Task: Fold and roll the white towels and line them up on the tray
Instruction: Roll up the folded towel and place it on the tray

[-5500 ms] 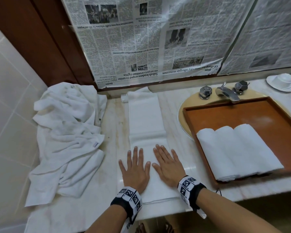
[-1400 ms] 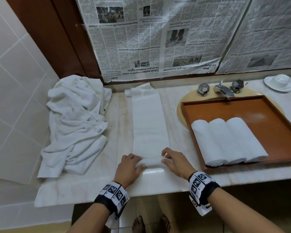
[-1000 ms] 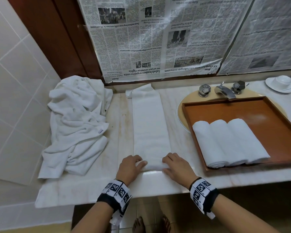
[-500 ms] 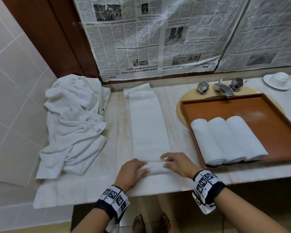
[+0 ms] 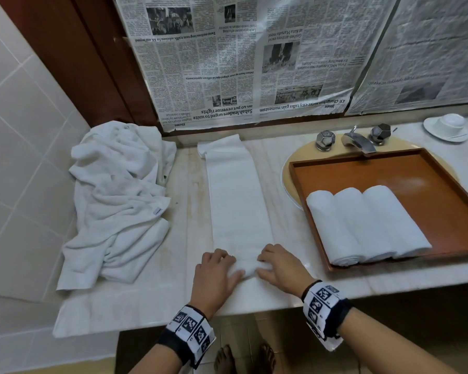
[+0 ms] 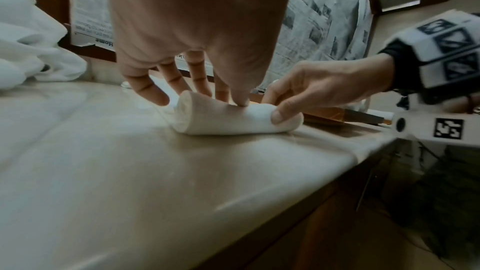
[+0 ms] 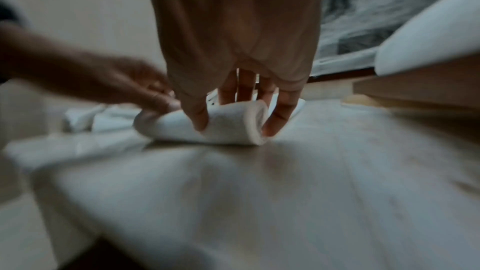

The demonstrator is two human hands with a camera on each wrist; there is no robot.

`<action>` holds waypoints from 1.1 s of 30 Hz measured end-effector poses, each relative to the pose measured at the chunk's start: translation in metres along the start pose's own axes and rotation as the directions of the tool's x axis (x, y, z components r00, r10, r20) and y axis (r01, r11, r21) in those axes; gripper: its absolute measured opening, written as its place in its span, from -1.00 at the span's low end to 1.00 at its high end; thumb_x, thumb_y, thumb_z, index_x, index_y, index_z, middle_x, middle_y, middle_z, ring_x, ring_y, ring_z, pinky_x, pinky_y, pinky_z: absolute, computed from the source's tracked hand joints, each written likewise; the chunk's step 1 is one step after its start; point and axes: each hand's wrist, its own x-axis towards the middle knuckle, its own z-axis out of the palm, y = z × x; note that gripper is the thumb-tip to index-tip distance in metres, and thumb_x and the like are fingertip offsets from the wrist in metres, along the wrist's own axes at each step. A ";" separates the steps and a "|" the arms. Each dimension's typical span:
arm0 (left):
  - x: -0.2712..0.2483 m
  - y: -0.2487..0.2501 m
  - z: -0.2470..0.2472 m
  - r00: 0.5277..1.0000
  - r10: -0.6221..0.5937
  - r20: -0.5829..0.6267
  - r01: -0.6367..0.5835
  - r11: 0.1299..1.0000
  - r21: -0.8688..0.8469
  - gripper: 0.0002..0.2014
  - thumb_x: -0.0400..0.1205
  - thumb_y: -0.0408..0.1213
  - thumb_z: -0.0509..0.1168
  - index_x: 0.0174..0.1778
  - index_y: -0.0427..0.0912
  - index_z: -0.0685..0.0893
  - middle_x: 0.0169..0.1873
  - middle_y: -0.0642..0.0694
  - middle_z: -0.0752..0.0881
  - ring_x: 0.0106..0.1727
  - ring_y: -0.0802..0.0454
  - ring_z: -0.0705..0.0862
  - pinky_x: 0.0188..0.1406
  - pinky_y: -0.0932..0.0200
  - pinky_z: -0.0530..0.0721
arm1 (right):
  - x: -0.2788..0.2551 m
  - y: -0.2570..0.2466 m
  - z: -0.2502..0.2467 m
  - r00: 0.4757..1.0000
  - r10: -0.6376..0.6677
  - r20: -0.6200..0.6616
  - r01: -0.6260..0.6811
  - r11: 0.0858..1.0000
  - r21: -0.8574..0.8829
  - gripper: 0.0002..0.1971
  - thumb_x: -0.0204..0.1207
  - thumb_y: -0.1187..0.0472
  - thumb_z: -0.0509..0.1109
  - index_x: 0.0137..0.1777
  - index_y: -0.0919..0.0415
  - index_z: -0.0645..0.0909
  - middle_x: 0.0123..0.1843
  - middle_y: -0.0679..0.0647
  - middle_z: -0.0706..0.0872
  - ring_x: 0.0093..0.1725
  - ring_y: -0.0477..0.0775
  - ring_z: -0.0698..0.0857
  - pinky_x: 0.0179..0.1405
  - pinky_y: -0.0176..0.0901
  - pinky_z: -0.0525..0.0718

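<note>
At the far left of the bench [image 5: 135, 300], a pale, glossy marbled stone slab, lies a heap of crumpled towels [image 5: 116, 201], soft white terry cloth in loose folds against the tiled wall. Just right of it, a long folded towel [image 5: 238, 195] stretches flat as a narrow strip from the back wall toward the front edge, its weave finely ribbed. Its near end is wound into a short, tight roll [image 6: 228, 118], a spiral showing at the open end.

The left hand [image 5: 214, 276] grips the left end of that roll, thumb pressing on top and fingers [image 6: 153, 89] curved down behind it. The right hand [image 5: 278, 268] grips the right end, its thumb over the front of the roll and fingers curled over the back; that wrist view is blurred. Both wrists wear bands printed with black-and-white square markers.

To the right, well apart from the hands, a rectangular brown tray [image 5: 389, 168] with a raised rim sits over the round sink. Three rolled towels [image 5: 368, 225], smooth white cylinders, lie side by side touching in its front left part. Behind the tray stands a metal tap [image 5: 358, 140] with faceted knobs.
</note>
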 end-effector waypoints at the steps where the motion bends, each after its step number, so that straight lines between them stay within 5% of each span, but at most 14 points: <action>1: -0.003 0.000 0.002 0.999 0.030 0.008 -0.031 0.999 0.023 -0.52 0.54 0.31 0.17 0.11 0.05 0.73 0.10 0.07 0.64 0.12 -0.05 0.58 -0.16 0.02 0.63 | 0.003 0.000 -0.002 1.000 0.013 0.013 -0.013 0.999 0.042 -0.63 0.62 -0.07 0.35 0.28 0.14 0.67 0.20 -0.03 0.64 0.21 0.01 0.56 0.10 -0.13 0.55; 6: -0.004 -0.005 -0.002 0.996 -0.007 0.085 0.007 1.000 0.005 -0.42 0.58 0.36 0.02 0.28 0.13 0.70 0.09 0.12 0.70 0.15 0.01 0.65 0.02 0.01 0.58 | 0.002 0.007 -0.011 0.997 0.056 0.060 -0.066 0.981 0.182 -0.69 0.65 -0.07 0.36 0.25 0.10 0.63 0.15 0.02 0.73 0.14 0.05 0.65 0.16 -0.12 0.56; 10: 0.009 -0.007 -0.009 0.980 -0.126 0.152 0.162 0.953 -0.256 -0.49 0.64 0.28 0.21 0.36 0.05 0.67 0.25 0.07 0.73 0.28 0.05 0.65 0.32 0.09 0.55 | 0.000 0.005 -0.007 0.996 -0.046 -0.080 0.040 0.996 -0.075 -0.80 0.73 0.00 0.17 0.03 0.10 0.53 -0.18 0.03 0.68 -0.18 0.14 0.63 -0.28 -0.01 0.51; 12: 0.017 -0.005 -0.010 0.975 -0.131 0.178 0.174 0.951 -0.256 -0.58 0.68 0.15 0.29 0.33 -0.04 0.71 0.21 -0.01 0.74 0.27 0.00 0.67 0.27 0.15 0.53 | -0.002 0.000 -0.001 0.981 -0.132 -0.140 0.097 0.967 -0.236 -0.77 0.65 0.05 0.15 -0.08 0.12 0.58 -0.21 0.03 0.65 -0.21 0.15 0.62 -0.35 -0.05 0.49; 17: 0.024 -0.006 -0.009 0.956 -0.235 0.179 0.264 0.951 -0.164 -0.51 0.63 0.25 0.30 0.05 -0.15 0.77 -0.06 -0.08 0.59 0.06 -0.12 0.64 0.03 0.12 0.49 | -0.009 -0.002 0.015 0.979 -0.187 -0.084 0.155 0.942 -0.298 -0.62 0.41 -0.09 0.38 0.13 0.13 0.63 0.08 0.03 0.65 0.00 0.10 0.65 -0.21 -0.10 0.65; 21: 0.015 -0.001 -0.008 0.941 -0.294 0.167 0.309 0.949 -0.069 -0.40 0.68 0.29 0.16 0.25 -0.19 0.70 0.26 -0.10 0.48 0.24 -0.15 0.51 0.24 0.05 0.52 | -0.001 0.000 0.006 0.995 -0.091 -0.042 0.087 0.992 -0.096 -0.64 0.54 0.01 0.43 0.27 0.14 0.65 0.19 0.03 0.64 0.14 0.10 0.63 0.06 -0.04 0.63; 24: 0.006 0.007 -0.009 0.973 -0.215 0.081 0.216 0.976 -0.006 -0.38 0.68 0.34 0.00 0.44 -0.02 0.56 0.40 0.00 0.45 0.34 -0.08 0.47 0.20 -0.03 0.58 | 0.003 0.005 -0.002 0.998 -0.054 0.019 0.052 0.996 0.066 -0.62 0.63 -0.01 0.36 0.35 0.16 0.62 0.30 0.02 0.53 0.25 0.06 0.52 0.26 -0.08 0.53; 29: -0.011 -0.004 0.003 1.000 0.003 0.008 -0.003 1.000 -0.017 -0.44 0.58 0.36 0.13 0.38 0.14 0.62 0.35 0.03 0.54 0.35 -0.11 0.47 0.05 -0.10 0.62 | 0.012 0.005 -0.013 0.987 0.000 0.159 -0.020 0.992 0.127 -0.60 0.67 -0.12 0.32 0.33 0.14 0.65 0.24 0.05 0.67 0.24 0.09 0.60 0.27 -0.12 0.49; 33: -0.008 -0.011 0.002 0.982 -0.110 0.154 0.134 0.978 -0.157 -0.25 0.48 0.52 0.03 0.38 0.12 0.66 0.22 0.10 0.58 0.26 0.00 0.50 0.21 -0.02 0.55 | 0.006 0.005 -0.012 0.996 0.038 0.085 -0.055 0.976 0.211 -0.71 0.69 -0.12 0.28 0.25 0.01 0.57 0.12 0.01 0.72 0.06 0.08 0.66 0.08 -0.05 0.60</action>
